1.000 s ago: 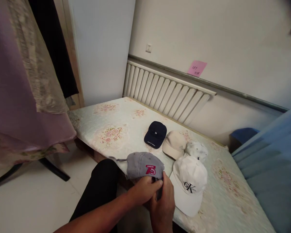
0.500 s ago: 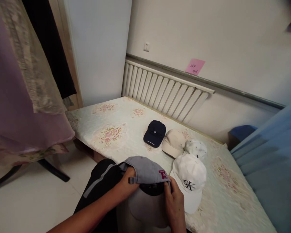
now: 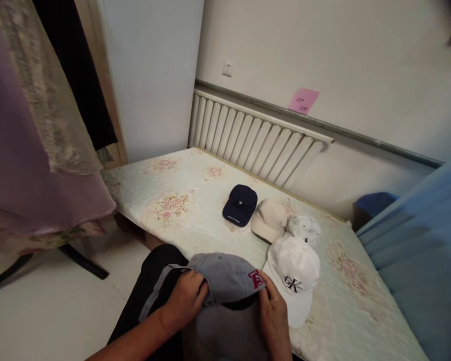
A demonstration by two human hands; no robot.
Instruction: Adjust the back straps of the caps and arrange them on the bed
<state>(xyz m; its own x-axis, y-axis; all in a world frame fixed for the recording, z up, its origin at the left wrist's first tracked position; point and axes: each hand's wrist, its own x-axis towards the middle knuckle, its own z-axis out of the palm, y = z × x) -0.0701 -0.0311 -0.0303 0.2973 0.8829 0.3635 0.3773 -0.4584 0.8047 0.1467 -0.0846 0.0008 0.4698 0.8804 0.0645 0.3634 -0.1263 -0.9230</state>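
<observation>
Here, just above the lap, the grey cap [image 3: 225, 276] hangs between two hands. The left hand [image 3: 186, 298] has its fingers curled tight around the opening's edge; the right hand [image 3: 274, 313] pinches the other end, beside the red patch [image 3: 256, 279]. One grip at each end: that seems to be what keeps the soft crown stretched. The strap [image 3: 151, 296] trails loose over the black trouser leg [image 3: 160, 255]. Just past the right hand, on the bed [image 3: 203, 200], sits the white cap [image 3: 293, 263], with a pale cap [image 3: 303, 228] right behind, then the beige cap [image 3: 269, 218] and the navy cap [image 3: 241, 203]. They're crown up, probably so they keep their shape. Farthest off, the radiator [image 3: 255, 135] lines the wall, a pink note [image 3: 303, 100] above it.
</observation>
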